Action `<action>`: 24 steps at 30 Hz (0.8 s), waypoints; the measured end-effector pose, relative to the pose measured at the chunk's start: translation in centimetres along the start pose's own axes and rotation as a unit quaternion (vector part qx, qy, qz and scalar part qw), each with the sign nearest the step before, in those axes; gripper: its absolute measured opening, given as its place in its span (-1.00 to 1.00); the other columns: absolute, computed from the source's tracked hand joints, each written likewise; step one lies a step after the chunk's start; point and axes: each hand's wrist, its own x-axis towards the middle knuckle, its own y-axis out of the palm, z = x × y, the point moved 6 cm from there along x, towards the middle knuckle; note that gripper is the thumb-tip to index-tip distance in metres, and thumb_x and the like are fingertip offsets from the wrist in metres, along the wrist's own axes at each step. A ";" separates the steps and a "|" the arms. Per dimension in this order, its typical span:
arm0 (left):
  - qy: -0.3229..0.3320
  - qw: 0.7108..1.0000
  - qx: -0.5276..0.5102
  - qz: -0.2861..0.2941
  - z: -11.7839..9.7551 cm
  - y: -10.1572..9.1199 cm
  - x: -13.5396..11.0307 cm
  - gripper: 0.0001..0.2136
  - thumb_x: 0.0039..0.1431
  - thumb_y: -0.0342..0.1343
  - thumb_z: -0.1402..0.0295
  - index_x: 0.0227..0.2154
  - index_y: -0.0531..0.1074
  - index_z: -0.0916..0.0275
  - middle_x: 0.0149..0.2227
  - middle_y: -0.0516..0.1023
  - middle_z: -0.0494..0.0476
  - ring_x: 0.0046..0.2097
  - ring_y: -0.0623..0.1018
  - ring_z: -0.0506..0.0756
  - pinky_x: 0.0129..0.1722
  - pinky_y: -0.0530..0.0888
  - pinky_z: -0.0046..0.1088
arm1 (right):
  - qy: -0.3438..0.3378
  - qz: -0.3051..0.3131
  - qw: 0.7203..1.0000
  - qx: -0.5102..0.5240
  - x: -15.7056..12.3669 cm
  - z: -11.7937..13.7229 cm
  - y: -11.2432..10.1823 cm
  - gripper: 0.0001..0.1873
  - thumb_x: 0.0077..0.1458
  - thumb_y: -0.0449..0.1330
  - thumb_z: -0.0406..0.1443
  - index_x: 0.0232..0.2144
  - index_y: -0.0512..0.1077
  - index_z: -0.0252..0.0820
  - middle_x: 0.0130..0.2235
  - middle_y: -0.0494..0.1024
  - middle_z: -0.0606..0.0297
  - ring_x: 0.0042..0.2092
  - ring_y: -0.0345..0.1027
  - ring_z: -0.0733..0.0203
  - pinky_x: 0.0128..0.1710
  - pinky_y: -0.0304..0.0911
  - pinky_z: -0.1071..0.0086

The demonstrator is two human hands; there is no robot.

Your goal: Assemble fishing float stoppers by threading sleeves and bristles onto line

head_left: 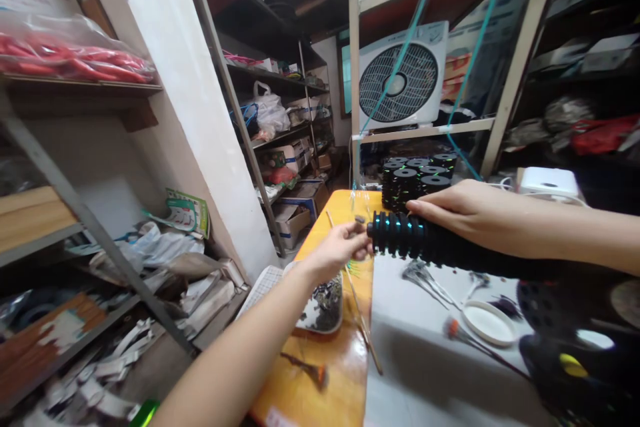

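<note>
A long black cylinder with ribbed rings (400, 235) and blue-green glints lies level across the middle, pointing left. My right hand (463, 208) is closed over it from above and behind the rings; most of its fingers are hidden. At the cylinder's narrow left tip, my left hand (345, 245) has its fingers bent together. A small dark piece (360, 219) shows at those fingertips, too small to name. Below my left forearm sits a white tray (320, 331) of small dark metallic bits, on a yellow-orange board (345, 353).
Several stacked black spools (417, 177) stand at the back. Thin sticks (363, 320) and a brush-like tool (310, 370) lie on the board. A white round lid (489, 322) rests on the grey table (415, 360). Teal cords (415, 20) hang before a box fan (400, 80). Shelves line the left.
</note>
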 end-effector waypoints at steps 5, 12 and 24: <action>0.107 0.960 0.260 -0.007 -8.6 -2.8 3.0 -0.90 0.37 0.21 0.36 -0.26 0.51 0.27 -0.32 0.56 0.02 -0.30 0.58 0.08 -0.23 0.57 -0.28 | -0.009 0.023 0.999 -0.046 -0.5 0.3 0.2 -0.66 0.42 0.17 -0.09 -0.28 0.52 -0.22 -0.32 0.58 0.36 -0.32 0.50 0.25 -0.24 0.47 0.29; 0.202 0.823 0.531 -0.003 -16.2 -0.3 -3.2 -0.70 0.18 -0.03 0.78 -0.27 0.47 0.28 -0.31 0.59 0.18 -0.21 0.59 0.22 -0.15 0.46 -0.20 | -0.017 0.032 0.998 -0.054 -0.4 0.3 0.5 -0.69 0.41 0.19 -0.10 -0.19 0.54 -0.23 -0.22 0.61 0.31 -0.24 0.53 0.20 -0.17 0.49 0.23; 0.179 0.810 0.548 -0.108 -15.4 -3.7 -3.0 -0.87 0.43 0.04 0.51 -0.15 0.50 0.34 -0.27 0.65 0.22 -0.22 0.64 0.19 -0.18 0.56 -0.22 | -0.016 0.032 0.999 -0.037 -0.5 0.5 0.3 -0.69 0.40 0.21 -0.09 -0.18 0.54 -0.24 -0.21 0.61 0.30 -0.22 0.54 0.17 -0.17 0.50 0.22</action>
